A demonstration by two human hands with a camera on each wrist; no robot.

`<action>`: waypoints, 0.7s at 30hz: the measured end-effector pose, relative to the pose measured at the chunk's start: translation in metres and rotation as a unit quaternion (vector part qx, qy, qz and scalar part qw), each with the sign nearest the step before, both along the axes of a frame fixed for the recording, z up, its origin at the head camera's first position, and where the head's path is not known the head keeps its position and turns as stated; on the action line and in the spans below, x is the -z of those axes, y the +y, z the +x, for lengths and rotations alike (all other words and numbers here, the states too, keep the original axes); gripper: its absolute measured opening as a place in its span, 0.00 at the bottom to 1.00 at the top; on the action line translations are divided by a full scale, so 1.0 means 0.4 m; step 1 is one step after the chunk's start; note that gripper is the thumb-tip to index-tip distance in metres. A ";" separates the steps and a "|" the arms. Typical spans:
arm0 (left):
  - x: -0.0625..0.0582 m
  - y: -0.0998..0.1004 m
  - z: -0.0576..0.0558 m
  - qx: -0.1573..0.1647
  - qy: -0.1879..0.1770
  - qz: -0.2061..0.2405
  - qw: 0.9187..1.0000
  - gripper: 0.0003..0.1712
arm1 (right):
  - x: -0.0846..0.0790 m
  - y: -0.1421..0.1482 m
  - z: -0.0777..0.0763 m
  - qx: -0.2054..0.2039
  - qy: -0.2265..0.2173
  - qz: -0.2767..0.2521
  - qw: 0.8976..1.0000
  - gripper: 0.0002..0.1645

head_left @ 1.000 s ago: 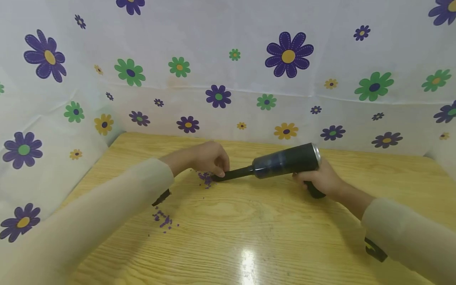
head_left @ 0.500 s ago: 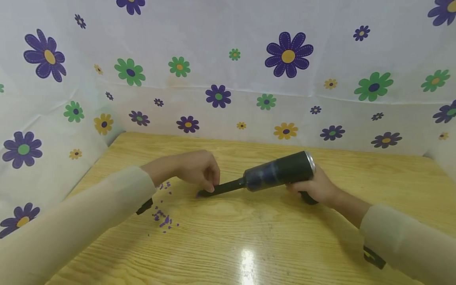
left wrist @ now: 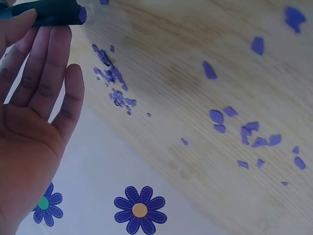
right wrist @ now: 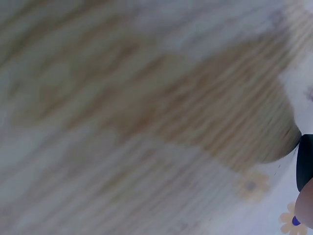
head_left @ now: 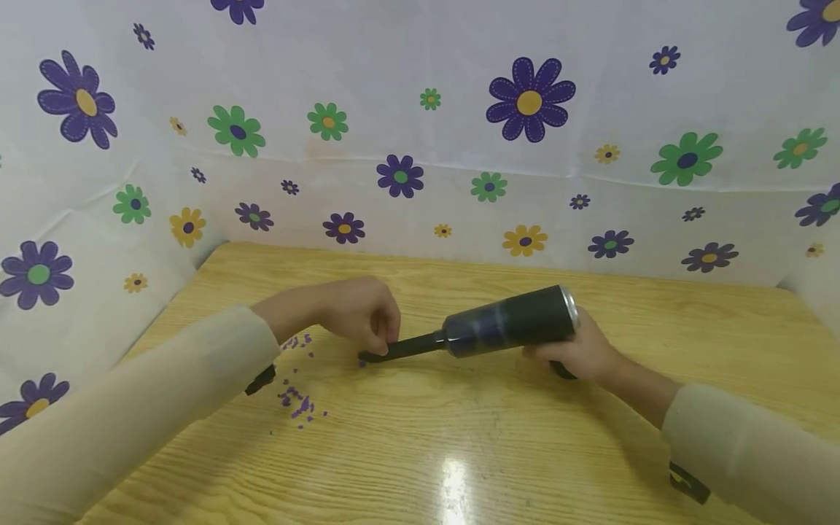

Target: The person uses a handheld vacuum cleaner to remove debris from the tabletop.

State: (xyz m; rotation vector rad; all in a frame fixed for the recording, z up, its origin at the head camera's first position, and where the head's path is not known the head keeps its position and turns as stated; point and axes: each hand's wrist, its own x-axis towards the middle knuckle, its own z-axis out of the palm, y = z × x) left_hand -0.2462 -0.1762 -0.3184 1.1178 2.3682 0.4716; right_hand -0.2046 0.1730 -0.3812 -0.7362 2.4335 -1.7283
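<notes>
A black handheld vacuum cleaner (head_left: 515,321) with a dark see-through front part lies slantwise in the head view. My right hand (head_left: 585,351) grips its handle. Near the tip of its narrow nozzle (head_left: 416,345), my left hand (head_left: 359,313) pinches the tube between thumb and fingers. A purple bit (left wrist: 82,14) shows at the nozzle mouth in the left wrist view. Small purple bits (head_left: 299,403) lie scattered left of the nozzle. Another cluster of bits (left wrist: 110,73) appears beside the left hand's fingers. Only a fingertip (right wrist: 306,204) and a black edge show in the right wrist view.
The wooden table (head_left: 407,452) carries both hands' work. A white cloth (head_left: 446,131) with printed flowers stands behind it and along the left side. A bright glare spot sits near the table's front.
Both hands and the vacuum cleaner have moved left and nearer to me, mostly in the first half second. The nozzle tip has left the far cluster of purple bits.
</notes>
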 end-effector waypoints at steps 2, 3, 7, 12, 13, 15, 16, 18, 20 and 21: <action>0.000 -0.003 -0.001 0.002 -0.006 -0.006 1.000 0.05 | 0.001 -0.007 0.004 0.010 0.011 0.007 1.000 0.25; 0.002 -0.006 -0.003 0.002 -0.010 -0.011 1.000 0.05 | 0.001 -0.012 0.006 0.012 0.016 0.012 1.000 0.26; 0.010 -0.018 -0.005 0.002 -0.021 -0.024 0.999 0.06 | 0.001 -0.028 0.007 0.012 0.012 0.021 1.000 0.29; 0.008 -0.025 -0.013 -0.007 0.010 0.004 1.000 0.05 | -0.002 -0.024 0.001 0.020 -0.016 0.019 0.999 0.25; 0.008 -0.023 -0.016 -0.008 0.020 0.012 1.000 0.05 | -0.002 -0.020 0.000 0.022 -0.020 0.016 0.999 0.25; 0.006 -0.016 -0.022 -0.013 0.038 0.021 0.999 0.05 | -0.001 -0.011 -0.003 0.021 -0.026 0.005 0.999 0.23; 0.006 -0.012 -0.026 -0.014 0.046 0.022 0.999 0.04 | -0.001 -0.007 -0.005 0.021 -0.027 0.001 0.999 0.23; 0.003 -0.008 -0.032 -0.014 0.056 0.026 0.998 0.05 | -0.001 -0.003 -0.008 0.020 -0.030 -0.002 0.999 0.22; 0.000 -0.006 -0.041 -0.015 0.063 0.028 0.998 0.05 | -0.003 0.001 -0.013 0.027 -0.030 -0.002 0.999 0.20; -0.002 -0.005 -0.045 -0.016 0.067 0.030 0.997 0.05 | -0.004 0.003 -0.016 0.028 -0.030 -0.006 0.999 0.18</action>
